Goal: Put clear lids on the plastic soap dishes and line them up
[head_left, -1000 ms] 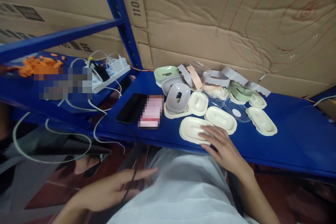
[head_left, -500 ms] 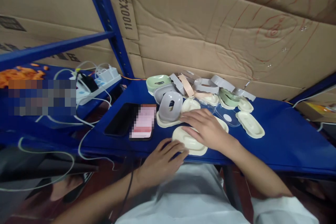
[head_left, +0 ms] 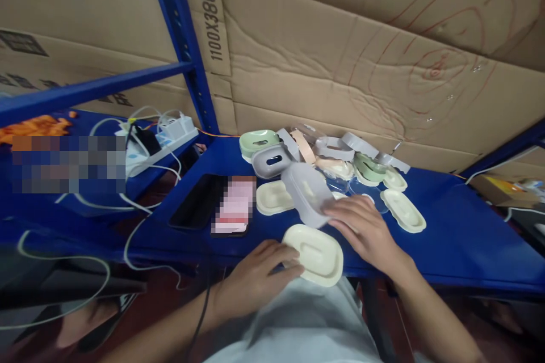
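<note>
My left hand [head_left: 272,266] pinches the left edge of a cream oval dish [head_left: 321,255] at the table's front edge. Raised over the table, a grey oval tray with a slot [head_left: 304,195] is held by its right end in my right hand [head_left: 361,224]. Another cream dish [head_left: 273,198] lies on the table to the left of the raised tray. Behind it rests a second grey slotted tray [head_left: 266,163], beside a green one [head_left: 259,140]. A cream dish [head_left: 402,211] lies to the right of my right hand.
Two phones lie at the left, one dark [head_left: 198,201] and one lit [head_left: 234,204]. A white power strip [head_left: 170,139] with cables is further left. More grey, green and clear parts are heaped at the back against cardboard [head_left: 298,68]. Blue shelf posts [head_left: 183,39] stand behind.
My right hand has lifted the grey slotted tray off the cream dish at the left. My left hand has drawn the front cream dish nearer and tilted it up.
</note>
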The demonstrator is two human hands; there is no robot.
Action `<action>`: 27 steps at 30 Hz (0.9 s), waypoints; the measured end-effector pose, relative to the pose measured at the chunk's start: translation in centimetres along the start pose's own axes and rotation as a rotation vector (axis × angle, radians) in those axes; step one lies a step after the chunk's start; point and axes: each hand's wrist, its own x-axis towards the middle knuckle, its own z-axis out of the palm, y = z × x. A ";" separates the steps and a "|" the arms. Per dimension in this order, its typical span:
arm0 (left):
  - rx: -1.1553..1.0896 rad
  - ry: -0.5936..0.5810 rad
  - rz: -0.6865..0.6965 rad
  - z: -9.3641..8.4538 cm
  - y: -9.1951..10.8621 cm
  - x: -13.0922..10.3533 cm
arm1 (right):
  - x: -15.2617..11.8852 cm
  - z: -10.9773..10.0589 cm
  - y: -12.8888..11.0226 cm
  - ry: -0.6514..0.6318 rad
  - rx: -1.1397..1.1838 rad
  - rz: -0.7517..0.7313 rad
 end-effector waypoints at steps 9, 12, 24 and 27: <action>0.099 0.125 -0.056 1.1 -0.2 -1.0 | -9.5 1.7 -2.0 0.002 0.219 0.263; 0.128 0.093 -0.089 1.3 -0.2 -0.9 | -9.2 2.2 -2.0 0.010 0.244 0.298; 0.083 0.025 -0.067 0.4 -0.2 0.3 | -6.7 2.8 -2.4 -0.191 0.212 0.184; 0.067 0.044 -0.080 0.3 -0.3 0.5 | -6.4 2.1 -2.4 -0.209 0.228 0.197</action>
